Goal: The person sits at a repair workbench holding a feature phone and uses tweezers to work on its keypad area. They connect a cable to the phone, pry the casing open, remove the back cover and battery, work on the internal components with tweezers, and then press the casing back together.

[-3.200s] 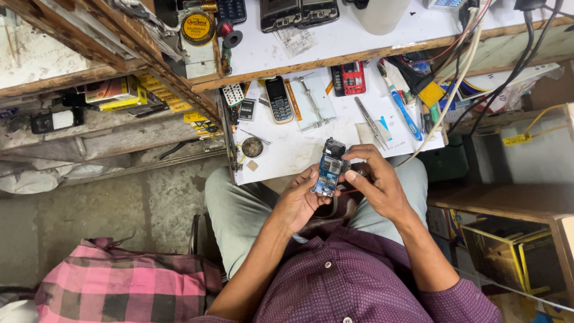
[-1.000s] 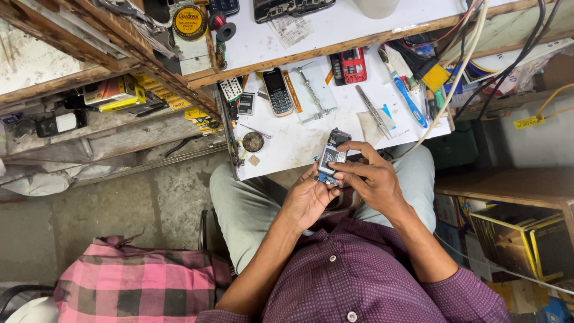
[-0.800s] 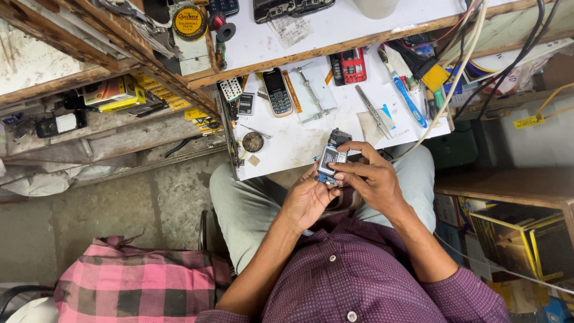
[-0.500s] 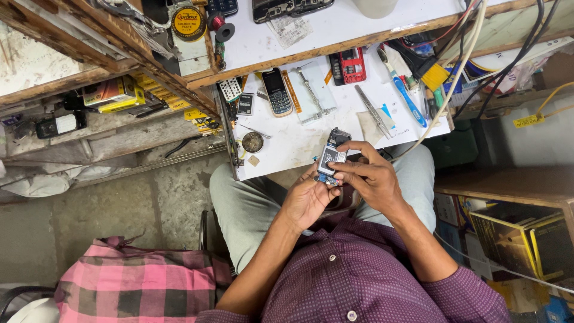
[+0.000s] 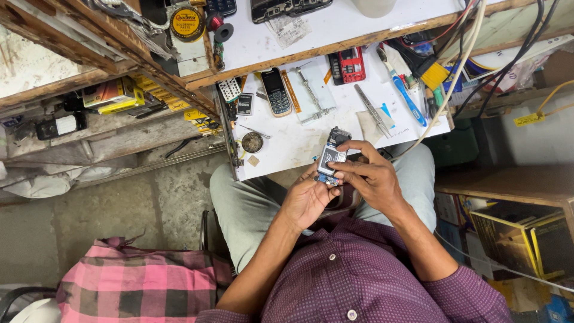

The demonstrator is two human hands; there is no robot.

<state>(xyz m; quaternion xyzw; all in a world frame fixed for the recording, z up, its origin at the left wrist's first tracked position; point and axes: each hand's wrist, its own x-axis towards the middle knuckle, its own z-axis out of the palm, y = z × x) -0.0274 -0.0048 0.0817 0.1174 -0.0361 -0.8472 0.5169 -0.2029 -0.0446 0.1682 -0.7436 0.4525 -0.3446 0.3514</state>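
Observation:
I hold a small opened mobile phone (image 5: 330, 158) with a bare circuit board and a grey screen, just above my lap at the near edge of the white workbench (image 5: 299, 143). My left hand (image 5: 308, 200) cups it from below. My right hand (image 5: 371, 176) grips it from the right, with fingers laid over its lower face. Both hands touch the phone.
On the workbench lie a dark keypad phone (image 5: 276, 91), a red phone housing (image 5: 348, 64), tweezers (image 5: 372, 109), a blue toothbrush (image 5: 402, 88), a small round tin (image 5: 252, 142) and cables (image 5: 460, 66). A pink checked bag (image 5: 140, 287) sits at lower left, boxes (image 5: 520, 239) at right.
Since about three seconds ago the view has shifted slightly and my hands with the phone sit a little higher. Over the last second nothing has visibly moved.

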